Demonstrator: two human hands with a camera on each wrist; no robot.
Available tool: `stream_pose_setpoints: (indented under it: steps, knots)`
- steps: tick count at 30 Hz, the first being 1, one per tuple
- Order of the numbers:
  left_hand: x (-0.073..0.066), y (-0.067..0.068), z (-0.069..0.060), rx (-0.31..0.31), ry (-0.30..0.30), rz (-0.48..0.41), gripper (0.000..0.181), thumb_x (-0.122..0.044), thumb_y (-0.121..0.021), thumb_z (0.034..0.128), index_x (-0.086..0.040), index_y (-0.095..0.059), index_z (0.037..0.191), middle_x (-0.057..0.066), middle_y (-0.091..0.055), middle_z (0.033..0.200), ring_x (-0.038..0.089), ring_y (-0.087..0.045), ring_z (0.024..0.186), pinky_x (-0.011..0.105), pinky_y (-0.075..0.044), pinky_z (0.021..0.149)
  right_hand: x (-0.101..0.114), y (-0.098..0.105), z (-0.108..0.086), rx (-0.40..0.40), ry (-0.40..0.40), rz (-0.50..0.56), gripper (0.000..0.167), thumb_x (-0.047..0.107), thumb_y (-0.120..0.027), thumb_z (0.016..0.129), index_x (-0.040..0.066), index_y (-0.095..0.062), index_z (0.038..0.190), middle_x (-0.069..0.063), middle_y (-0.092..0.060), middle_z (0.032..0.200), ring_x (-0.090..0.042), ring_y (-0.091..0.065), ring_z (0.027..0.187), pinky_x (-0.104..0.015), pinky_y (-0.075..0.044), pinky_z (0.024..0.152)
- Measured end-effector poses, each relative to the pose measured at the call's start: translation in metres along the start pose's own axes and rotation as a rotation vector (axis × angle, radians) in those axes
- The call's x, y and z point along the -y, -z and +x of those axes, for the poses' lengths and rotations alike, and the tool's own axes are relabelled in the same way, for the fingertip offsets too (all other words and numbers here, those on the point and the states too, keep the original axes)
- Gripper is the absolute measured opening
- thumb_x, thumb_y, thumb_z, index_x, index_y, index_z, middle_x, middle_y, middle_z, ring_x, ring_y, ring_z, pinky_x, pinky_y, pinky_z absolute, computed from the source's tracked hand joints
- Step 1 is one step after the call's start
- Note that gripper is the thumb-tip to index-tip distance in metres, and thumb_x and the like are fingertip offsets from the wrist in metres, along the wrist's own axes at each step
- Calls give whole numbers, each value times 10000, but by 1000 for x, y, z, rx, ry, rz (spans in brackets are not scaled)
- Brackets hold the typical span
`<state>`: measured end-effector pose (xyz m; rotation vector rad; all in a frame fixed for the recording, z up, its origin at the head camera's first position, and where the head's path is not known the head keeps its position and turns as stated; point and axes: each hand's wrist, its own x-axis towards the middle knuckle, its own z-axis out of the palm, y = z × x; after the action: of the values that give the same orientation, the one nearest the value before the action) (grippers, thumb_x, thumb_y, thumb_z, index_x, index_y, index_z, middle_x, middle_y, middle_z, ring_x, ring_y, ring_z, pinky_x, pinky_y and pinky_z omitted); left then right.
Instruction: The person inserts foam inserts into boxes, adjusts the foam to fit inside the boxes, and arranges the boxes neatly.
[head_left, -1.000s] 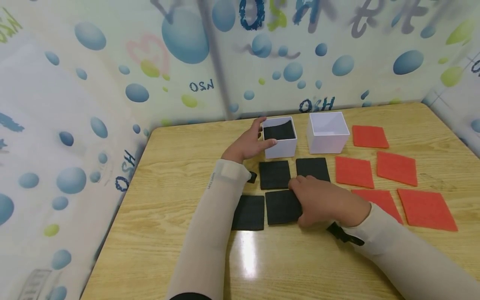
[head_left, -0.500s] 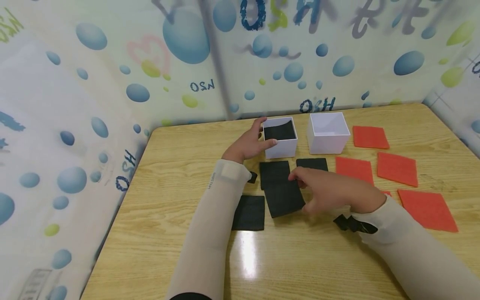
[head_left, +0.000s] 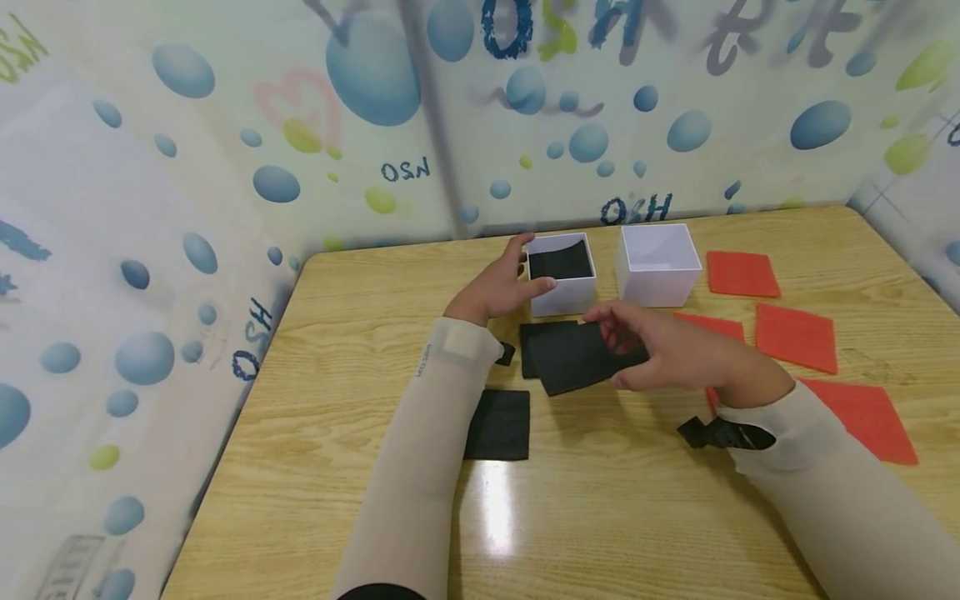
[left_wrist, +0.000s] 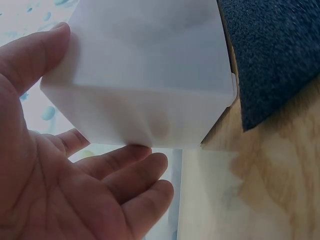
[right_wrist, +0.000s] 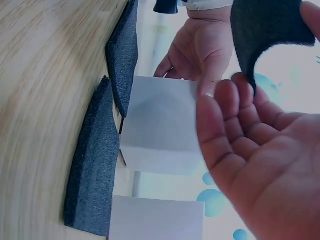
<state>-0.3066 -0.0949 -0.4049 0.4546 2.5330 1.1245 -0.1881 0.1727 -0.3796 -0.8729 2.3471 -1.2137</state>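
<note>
The left hand (head_left: 495, 287) holds the left white box (head_left: 562, 298), its thumb at the front rim and its fingers round the left side. Dark foam (head_left: 558, 262) shows inside that box. Pinched in the right hand (head_left: 667, 354) is a black square (head_left: 573, 358), lifted and tilted over another black square (head_left: 528, 354) on the table. In the right wrist view the held square (right_wrist: 270, 30) bends between thumb and fingers. One more black square (head_left: 498, 425) lies nearer, partly behind the left sleeve.
A second white box (head_left: 658, 287) stands right of the first, with nothing visible inside. Several red squares (head_left: 795, 337) lie on the right of the wooden table (head_left: 337, 433), some partly covered by the right arm. A patterned wall covering (head_left: 480, 125) rises behind.
The right hand has lifted a black square off the table and moved it away from the body, towards the boxes. The left hand has stayed at its box.
</note>
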Motion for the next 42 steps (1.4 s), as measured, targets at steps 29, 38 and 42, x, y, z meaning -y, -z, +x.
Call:
stream_pose_setpoints:
  steps: [29, 38, 42]
  knots:
    - [1, 3, -1, 30, -14, -22, 804, -318, -587, 1081, -286, -65, 1692, 138, -217, 1743, 291, -282, 1597, 490, -340, 1250, -4, 1, 8, -365, 11, 237, 742, -5, -705, 979, 14, -335, 1622, -152, -484, 1319, -229, -540, 1147, -136, -515, 930]
    - [3, 4, 1, 39, -17, -27, 814, -304, -597, 1074, -275, -65, 1690, 159, -209, 1742, 312, -278, 1598, 487, -332, 1255, 0, 7, 15, -400, 0, 245, 735, 22, -690, 991, 34, -332, 1632, -158, -488, 1349, -243, -546, 1154, -145, -538, 900]
    - [4, 2, 3, 41, -27, -47, 828, -313, -618, 1065, -258, -77, 1690, 173, -217, 1739, 333, -281, 1596, 486, -317, 1263, 1, 11, 21, -419, -18, 258, 737, 32, -692, 986, 32, -336, 1631, -156, -489, 1338, -228, -551, 1141, -152, -535, 892]
